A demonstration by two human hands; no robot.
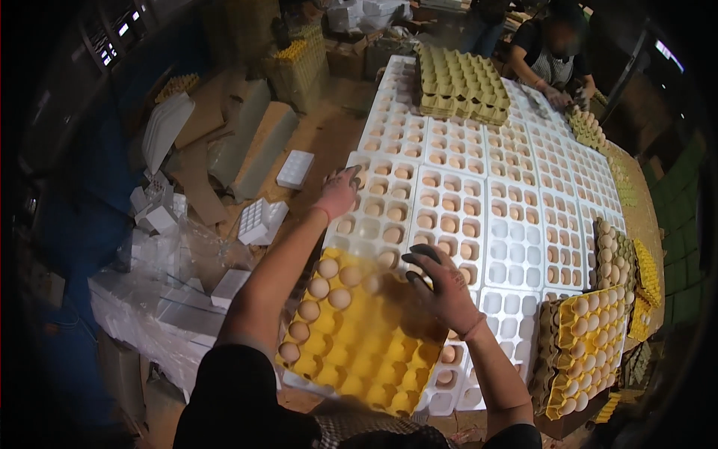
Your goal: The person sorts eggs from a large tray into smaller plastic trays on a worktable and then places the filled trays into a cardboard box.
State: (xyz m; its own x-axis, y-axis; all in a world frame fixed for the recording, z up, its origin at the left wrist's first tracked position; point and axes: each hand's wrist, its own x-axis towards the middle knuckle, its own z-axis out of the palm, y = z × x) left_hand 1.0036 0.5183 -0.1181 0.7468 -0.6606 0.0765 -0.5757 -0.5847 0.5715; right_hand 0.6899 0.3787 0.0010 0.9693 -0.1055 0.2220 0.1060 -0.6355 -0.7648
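Note:
My left hand, in a pink glove with dark fingertips, reaches the left edge of a white foam egg tray. Its fingertips are at an egg in a corner cell; whether they grip it cannot be told. My right hand, gloved alike, is held with fingers apart and nothing seen between them. Below it, a yellow egg carton lies over the near part of the foam trays. Several eggs sit along its left side and far corner; many of its cups hold none.
Foam trays with eggs cover the table. Stacked pulp cartons stand at the far end; a loaded yellow carton tops a stack at right. A co-worker handles eggs across the table. Foam pieces and cardboard lie at left.

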